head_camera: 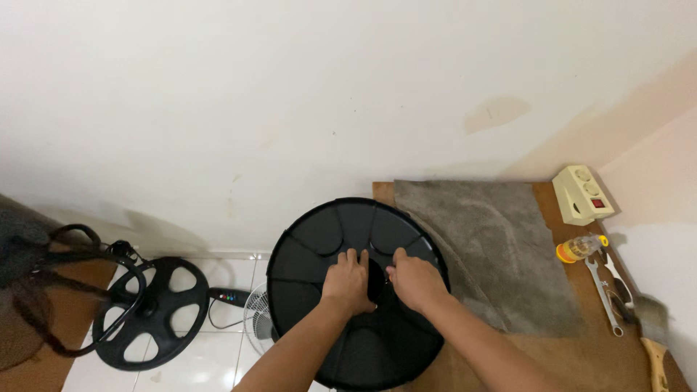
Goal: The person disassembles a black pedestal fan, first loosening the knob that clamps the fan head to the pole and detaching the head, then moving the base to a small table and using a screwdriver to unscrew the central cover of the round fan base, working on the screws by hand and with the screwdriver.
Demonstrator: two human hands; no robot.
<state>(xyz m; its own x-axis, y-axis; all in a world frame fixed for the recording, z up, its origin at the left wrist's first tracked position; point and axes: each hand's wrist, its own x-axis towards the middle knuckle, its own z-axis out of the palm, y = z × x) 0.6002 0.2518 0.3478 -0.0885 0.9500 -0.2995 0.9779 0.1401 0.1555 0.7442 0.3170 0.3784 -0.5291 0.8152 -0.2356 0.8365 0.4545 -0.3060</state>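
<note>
A large round black plastic fan base lies flat, partly over the left edge of a wooden table. Both my hands rest on its middle. My left hand presses down with fingers together, pointing away from me. My right hand sits just beside it, fingers curled at the hub. What lies under the fingers at the hub is hidden.
A grey cloth covers the table's middle. At the right edge are a beige power strip, a small yellow-capped bottle, a wrench and a brush. On the tiled floor at left lie a black spoked ring and a white fan grille.
</note>
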